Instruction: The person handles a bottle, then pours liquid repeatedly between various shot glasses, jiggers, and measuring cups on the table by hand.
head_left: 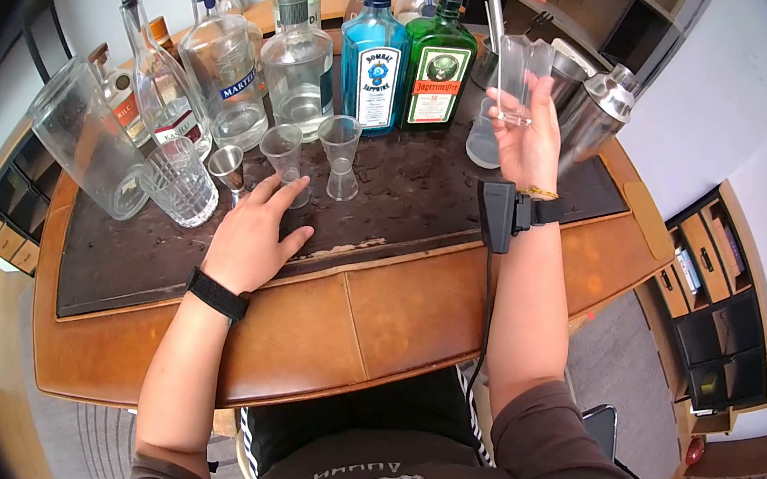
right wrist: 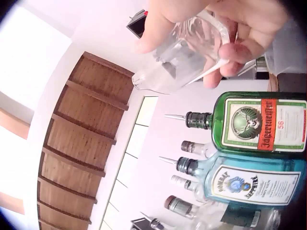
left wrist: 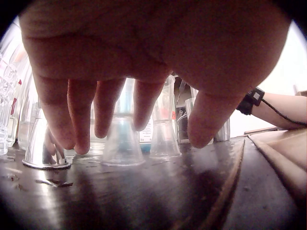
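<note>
My right hand [head_left: 529, 147] is raised above the table's right side, thumb and fingers around a clear glass vessel [head_left: 522, 70] with a flared lip. The vessel shows no liquid in the right wrist view. My left hand [head_left: 254, 238] reaches low over the dark tabletop, palm down and fingers spread. Its fingertips hang close by a clear hourglass jigger [left wrist: 123, 143], overlapping it in the left wrist view. A second clear jigger [head_left: 343, 160] stands just to the right, and a metal jigger [head_left: 228, 166] to the left.
Pourer-topped blue [head_left: 372, 66] and green [head_left: 437, 69] bottles stand behind the jiggers. A cut-glass tumbler [head_left: 181, 184], a tall clear glass [head_left: 81, 131] and several bottles fill the left. A frosted cup [head_left: 484, 145] and metal shaker [head_left: 608, 100] stand right.
</note>
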Demonstrator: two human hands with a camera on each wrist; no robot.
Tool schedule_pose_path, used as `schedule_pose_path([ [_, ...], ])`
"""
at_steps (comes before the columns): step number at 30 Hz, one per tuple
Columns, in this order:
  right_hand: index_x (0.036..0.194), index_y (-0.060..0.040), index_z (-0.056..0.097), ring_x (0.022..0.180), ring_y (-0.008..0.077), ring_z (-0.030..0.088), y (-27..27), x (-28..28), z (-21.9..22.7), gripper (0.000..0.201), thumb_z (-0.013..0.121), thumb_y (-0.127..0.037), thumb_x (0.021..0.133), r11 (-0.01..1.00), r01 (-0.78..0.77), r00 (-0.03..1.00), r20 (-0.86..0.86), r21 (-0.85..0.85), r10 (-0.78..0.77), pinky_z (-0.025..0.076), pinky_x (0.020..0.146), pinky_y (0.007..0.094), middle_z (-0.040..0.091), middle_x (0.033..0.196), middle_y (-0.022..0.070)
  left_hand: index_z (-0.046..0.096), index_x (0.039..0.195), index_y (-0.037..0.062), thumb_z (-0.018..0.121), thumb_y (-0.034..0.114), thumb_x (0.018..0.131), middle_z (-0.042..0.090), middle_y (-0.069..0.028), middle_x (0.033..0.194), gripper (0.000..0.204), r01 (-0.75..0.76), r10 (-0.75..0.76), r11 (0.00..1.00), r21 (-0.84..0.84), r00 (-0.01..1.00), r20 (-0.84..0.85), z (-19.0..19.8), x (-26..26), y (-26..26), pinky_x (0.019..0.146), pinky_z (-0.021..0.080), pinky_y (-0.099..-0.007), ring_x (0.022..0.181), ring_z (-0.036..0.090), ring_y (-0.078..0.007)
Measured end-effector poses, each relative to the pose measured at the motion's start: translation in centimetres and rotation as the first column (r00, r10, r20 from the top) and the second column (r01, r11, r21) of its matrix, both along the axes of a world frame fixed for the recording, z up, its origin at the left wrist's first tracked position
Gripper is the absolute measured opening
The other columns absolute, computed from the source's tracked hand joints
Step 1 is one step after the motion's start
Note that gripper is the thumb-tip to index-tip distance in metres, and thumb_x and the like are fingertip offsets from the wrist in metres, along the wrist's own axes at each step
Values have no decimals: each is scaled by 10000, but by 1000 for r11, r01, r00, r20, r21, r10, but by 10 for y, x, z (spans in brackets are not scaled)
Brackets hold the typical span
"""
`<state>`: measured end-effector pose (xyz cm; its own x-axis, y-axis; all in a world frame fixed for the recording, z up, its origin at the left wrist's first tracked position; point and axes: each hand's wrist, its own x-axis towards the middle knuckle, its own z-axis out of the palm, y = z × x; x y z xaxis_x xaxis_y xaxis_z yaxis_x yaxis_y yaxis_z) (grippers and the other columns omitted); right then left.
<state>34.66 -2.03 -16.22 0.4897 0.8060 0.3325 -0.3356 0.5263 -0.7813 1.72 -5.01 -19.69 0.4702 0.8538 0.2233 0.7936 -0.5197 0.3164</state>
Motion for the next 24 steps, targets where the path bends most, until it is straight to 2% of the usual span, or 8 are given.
schedule_pose_path([
  [2,1283,-49,426,706,149,642,0,-3,2,547,612,-441,950,977,-212,975,65,-28,214,494,642,241,701,924,155,481,1403,142,708,236,848,469,-238,1404,607,-1,1,1000,-2,1000,5,-1,0,0,1027,444,-427,1248,502,-409],
  [6,1290,-76,413,789,180,674,-7,-17,6,506,696,-260,914,943,-260,893,320,-207,317,531,672,285,699,968,143,481,1402,139,710,233,847,474,-235,1398,608,7,-7,1000,14,1000,-2,-2,-1,1,1026,444,-424,1246,504,-406],
  [7,1252,-85,418,827,172,676,2,-14,-1,531,759,-135,847,911,-362,866,290,-198,408,550,689,310,696,952,124,482,1402,140,710,234,847,476,-233,1396,607,5,-5,1000,13,1000,-6,-2,-1,1,1027,444,-423,1245,505,-405],
  [12,1117,-69,431,855,163,653,5,-31,-12,579,855,-70,722,909,-321,819,405,-266,407,558,704,322,667,924,106,481,1402,143,708,240,849,477,-231,1396,606,5,-5,1000,8,1000,-4,-2,-1,1,1027,443,-422,1242,506,-406],
  [15,1079,-70,428,987,206,611,12,-32,-26,634,899,-133,661,892,-217,696,577,-396,426,538,760,345,624,993,152,480,1403,145,707,241,850,477,-231,1397,605,3,-3,1000,7,1000,-2,-2,-1,0,1027,443,-421,1241,507,-408],
  [19,1074,-60,462,982,212,614,20,-28,-38,633,912,-155,639,883,-198,657,611,-425,441,521,809,358,624,990,129,477,1405,145,704,239,852,473,-237,1399,606,6,-6,1000,14,1000,3,-2,-1,0,1026,442,-424,1239,506,-412],
  [21,1072,-51,495,989,212,616,21,-26,-40,613,912,-163,637,899,-118,546,729,-421,413,506,831,348,624,1010,109,479,1404,144,705,238,850,474,-241,1398,605,9,-9,1000,14,1000,9,-2,-1,0,1026,442,-425,1238,507,-413],
  [24,1134,-56,524,997,180,600,24,-24,-45,547,860,-76,703,884,-157,567,692,-440,446,510,856,335,604,1071,87,484,1400,141,709,236,847,476,-248,1394,605,15,-15,1000,12,1000,15,-2,-1,0,1025,443,-428,1236,508,-416],
])
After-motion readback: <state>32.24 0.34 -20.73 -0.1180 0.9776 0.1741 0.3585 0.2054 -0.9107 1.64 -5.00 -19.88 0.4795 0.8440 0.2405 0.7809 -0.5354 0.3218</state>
